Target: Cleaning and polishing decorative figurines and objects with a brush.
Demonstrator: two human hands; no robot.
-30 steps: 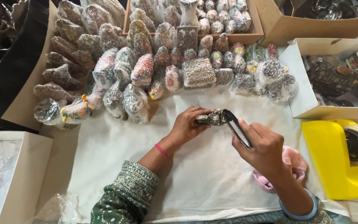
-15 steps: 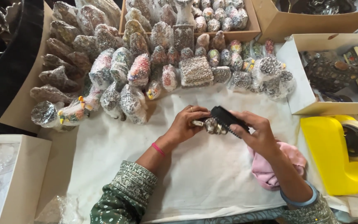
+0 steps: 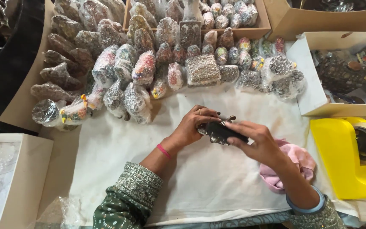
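Over the middle of a white cloth, my left hand grips a small silver metal figurine from the left. My right hand presses a small dark flat object, perhaps a brush or pad, onto the figurine's top. Both hands meet around the piece, so most of it is hidden. A pink bangle sits on my left wrist, a blue one on my right.
Several plastic-wrapped figurines crowd the far half of the table. A pink cloth lies under my right forearm. A yellow tape dispenser sits at right, cardboard boxes behind, a white box at left.
The dark object in my right hand came down from a raised, angled position onto the figurine. Both hands drew closer together; the left hand kept its hold.
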